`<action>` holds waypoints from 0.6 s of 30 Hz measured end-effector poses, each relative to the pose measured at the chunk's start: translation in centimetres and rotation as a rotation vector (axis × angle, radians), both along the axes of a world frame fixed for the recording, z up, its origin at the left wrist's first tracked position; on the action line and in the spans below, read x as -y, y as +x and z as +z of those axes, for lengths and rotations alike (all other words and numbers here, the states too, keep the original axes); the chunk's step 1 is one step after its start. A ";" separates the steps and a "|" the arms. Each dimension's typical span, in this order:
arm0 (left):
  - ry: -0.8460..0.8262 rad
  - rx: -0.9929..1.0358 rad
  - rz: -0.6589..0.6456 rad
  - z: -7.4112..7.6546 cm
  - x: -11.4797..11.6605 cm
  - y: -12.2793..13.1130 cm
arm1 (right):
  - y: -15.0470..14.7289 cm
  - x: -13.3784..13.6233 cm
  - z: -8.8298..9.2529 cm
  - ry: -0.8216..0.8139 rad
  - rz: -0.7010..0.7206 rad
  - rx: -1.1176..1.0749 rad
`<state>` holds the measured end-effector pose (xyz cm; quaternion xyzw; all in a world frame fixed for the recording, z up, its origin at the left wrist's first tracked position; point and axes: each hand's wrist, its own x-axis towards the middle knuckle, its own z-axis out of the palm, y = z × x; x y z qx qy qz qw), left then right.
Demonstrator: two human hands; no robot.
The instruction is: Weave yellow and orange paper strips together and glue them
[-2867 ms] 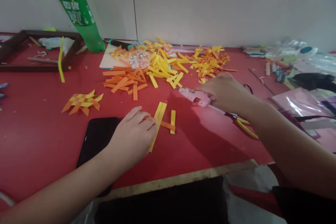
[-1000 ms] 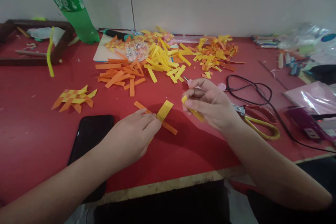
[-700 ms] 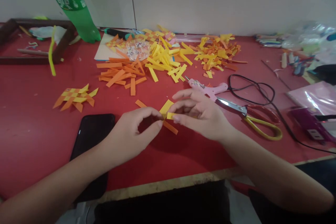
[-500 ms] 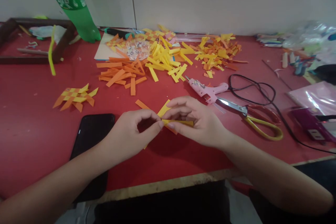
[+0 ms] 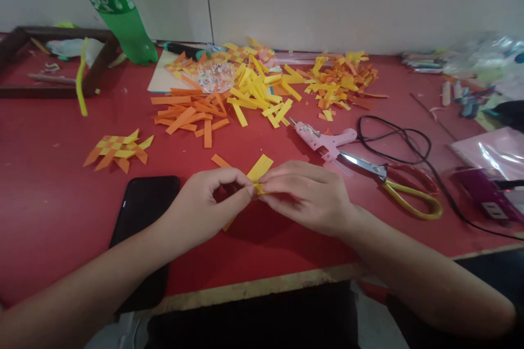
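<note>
Fingers of the left hand (image 5: 208,202) and right hand (image 5: 309,196), close together, pinch yellow strips (image 5: 261,167) at the table's (image 5: 45,218) near middle; an orange strip (image 5: 220,160) protrudes beyond. Right: glue gun (image 5: 321,139), scissors (image 5: 385,175). Left: phone (image 5: 149,202), woven piece (image 5: 117,150). Far: orange pile (image 5: 186,113), yellow pile (image 5: 251,87).

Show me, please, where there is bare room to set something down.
Bare red table shows left of the phone and between the right hand and the near edge. It is crowded around the paper strips, glue gun and scissors.
</note>
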<state>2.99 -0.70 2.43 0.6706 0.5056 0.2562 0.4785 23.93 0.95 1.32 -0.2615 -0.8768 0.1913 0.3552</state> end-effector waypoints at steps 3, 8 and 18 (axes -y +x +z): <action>0.044 0.006 -0.022 0.0 0.0 0.0 | 0.1 -0.2 0.1 -0.040 0.040 -0.025; 0.067 0.010 -0.022 0.1 0.1 0.0 | 0.2 -0.3 0.3 -0.123 0.060 -0.037; 0.088 0.017 0.094 0.0 -0.1 -0.3 | -0.3 -0.4 -0.4 -1.127 -0.111 -0.524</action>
